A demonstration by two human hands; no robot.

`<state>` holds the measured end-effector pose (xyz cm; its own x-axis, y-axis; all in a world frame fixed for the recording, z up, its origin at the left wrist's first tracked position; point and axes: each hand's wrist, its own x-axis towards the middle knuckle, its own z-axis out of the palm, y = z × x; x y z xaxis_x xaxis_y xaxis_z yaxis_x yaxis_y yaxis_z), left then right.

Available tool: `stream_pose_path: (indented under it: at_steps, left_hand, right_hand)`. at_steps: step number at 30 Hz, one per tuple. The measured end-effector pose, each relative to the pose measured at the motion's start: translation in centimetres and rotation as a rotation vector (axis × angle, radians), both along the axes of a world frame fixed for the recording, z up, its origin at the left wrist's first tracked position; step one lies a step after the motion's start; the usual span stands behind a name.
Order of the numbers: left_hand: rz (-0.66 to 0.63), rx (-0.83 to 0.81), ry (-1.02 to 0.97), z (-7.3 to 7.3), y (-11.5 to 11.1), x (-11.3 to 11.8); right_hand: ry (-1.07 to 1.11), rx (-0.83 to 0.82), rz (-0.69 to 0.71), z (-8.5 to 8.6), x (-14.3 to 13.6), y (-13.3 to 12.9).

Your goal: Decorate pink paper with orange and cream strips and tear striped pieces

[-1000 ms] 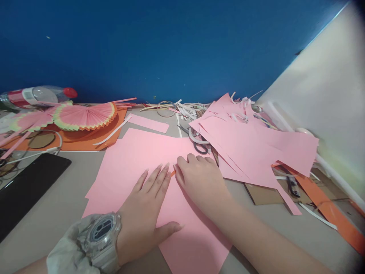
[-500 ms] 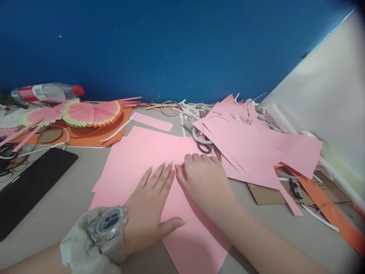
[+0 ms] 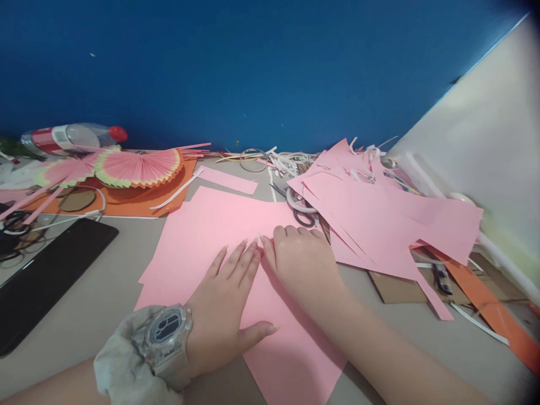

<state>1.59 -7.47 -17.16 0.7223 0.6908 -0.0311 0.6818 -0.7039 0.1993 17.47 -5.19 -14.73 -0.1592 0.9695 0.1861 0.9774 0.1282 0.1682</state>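
Observation:
Sheets of pink paper (image 3: 202, 225) lie on the table under both hands. My left hand (image 3: 230, 306) rests flat on the paper, fingers stretched forward and thumb out to the side, with a clear watch and a pale scrunchie at its wrist. Just right of those fingertips, my right hand (image 3: 304, 264) is curled closed, knuckles up, its thumb beside my left index finger. Whatever it may hold is hidden beneath the palm. Close beyond its knuckles lies a pair of dark-handled scissors (image 3: 304, 217).
A phone (image 3: 54, 275) lies at left. Behind it are a folded pink paper fan (image 3: 137, 166), orange paper (image 3: 169, 194) and a bottle (image 3: 71, 138). To the right sit cut pink sheets (image 3: 371, 216), a cutter (image 3: 442, 279) and cardboard (image 3: 394, 289). A blue wall (image 3: 253, 67) stands behind.
The view has shifted slightly, moving everything a little rightward. Both hands keep nearly the same pose on the paper. A small orange spot between the fingertips no longer shows.

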Motion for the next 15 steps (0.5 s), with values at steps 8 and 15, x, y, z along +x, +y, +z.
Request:
stream_pose_path:
  at_steps: [8,15]
  left_hand:
    - [0.004,0.0,0.023,0.0,-0.1,0.1]
    - [0.001,0.017,0.025,0.0,0.0,0.0]
  right_hand:
    - [-0.032,-0.007,0.014,-0.1,0.6,0.8]
    - [0.192,-0.178,-0.033,0.7,2.3,1.3]
